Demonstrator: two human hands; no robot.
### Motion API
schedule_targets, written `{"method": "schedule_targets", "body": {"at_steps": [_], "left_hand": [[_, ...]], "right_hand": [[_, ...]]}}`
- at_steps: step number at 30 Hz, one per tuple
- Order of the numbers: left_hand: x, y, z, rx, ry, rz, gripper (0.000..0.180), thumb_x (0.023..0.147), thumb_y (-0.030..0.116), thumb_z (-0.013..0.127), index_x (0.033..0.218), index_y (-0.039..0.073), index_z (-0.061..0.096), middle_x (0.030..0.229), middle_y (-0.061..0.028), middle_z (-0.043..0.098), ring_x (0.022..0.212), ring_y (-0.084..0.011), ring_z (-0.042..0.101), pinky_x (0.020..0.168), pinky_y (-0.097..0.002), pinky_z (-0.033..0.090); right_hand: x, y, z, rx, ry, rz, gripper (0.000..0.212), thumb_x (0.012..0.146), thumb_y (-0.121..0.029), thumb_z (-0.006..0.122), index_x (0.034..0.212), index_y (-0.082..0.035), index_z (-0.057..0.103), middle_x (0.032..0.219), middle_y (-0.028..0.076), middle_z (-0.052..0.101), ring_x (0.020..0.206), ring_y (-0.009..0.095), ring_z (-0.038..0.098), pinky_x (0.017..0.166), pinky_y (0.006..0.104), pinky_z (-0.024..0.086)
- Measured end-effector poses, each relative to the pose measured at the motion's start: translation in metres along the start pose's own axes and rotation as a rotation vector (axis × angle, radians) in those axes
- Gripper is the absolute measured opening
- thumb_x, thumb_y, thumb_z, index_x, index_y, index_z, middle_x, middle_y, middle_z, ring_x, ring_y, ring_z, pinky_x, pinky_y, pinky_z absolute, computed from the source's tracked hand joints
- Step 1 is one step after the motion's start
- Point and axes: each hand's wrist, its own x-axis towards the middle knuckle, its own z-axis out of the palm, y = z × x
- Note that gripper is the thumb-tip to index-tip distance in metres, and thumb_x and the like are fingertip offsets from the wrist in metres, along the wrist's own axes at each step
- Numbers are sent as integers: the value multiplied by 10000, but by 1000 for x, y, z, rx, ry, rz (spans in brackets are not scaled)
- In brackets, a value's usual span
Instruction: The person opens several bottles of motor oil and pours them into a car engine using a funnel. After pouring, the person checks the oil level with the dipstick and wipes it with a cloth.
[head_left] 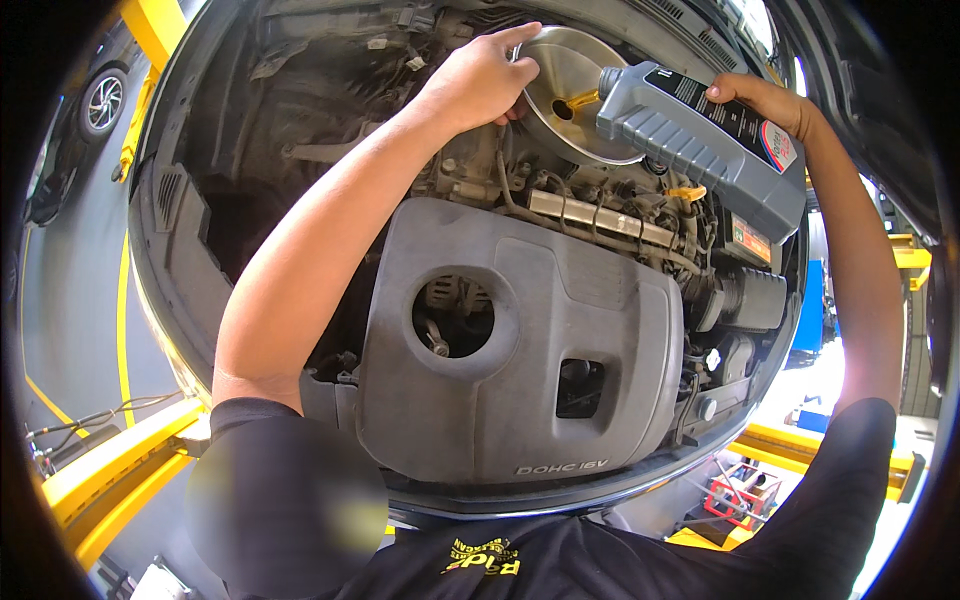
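My left hand (487, 80) grips the near-left rim of a wide metal funnel (570, 62), thumb and fingers closed on its edge. The funnel sits over the far side of the engine. In my right hand (762, 103) is a grey plastic oil bottle (700, 135), tilted with its mouth pointing left over the funnel. Amber oil (582, 100) streams from the mouth toward the dark hole in the funnel's bottom. Where the funnel's spout ends is hidden behind the engine parts. Some of my right fingers are out of sight behind the bottle.
A grey plastic engine cover (540, 330) lies in front of me, with one round and one square opening. A yellow dipstick handle (686, 193) and a battery (748, 240) are below the bottle. Yellow lift arms (120, 470) flank the car. Another car (85, 120) stands at the left.
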Motion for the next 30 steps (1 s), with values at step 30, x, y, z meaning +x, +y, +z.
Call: {"method": "schedule_targets", "body": {"at_steps": [30], "left_hand": [[-6,3,-4,230,12,137,617,934,220,553,1544,155,493,1313,-249,667,1190,-409,653,1051,-450,503]], "right_hand": [[31,-5,27,118,-530,-130,536,1036,-464,502,1213,12,674,948,231,725,725,258,715,600,376,567]]}}
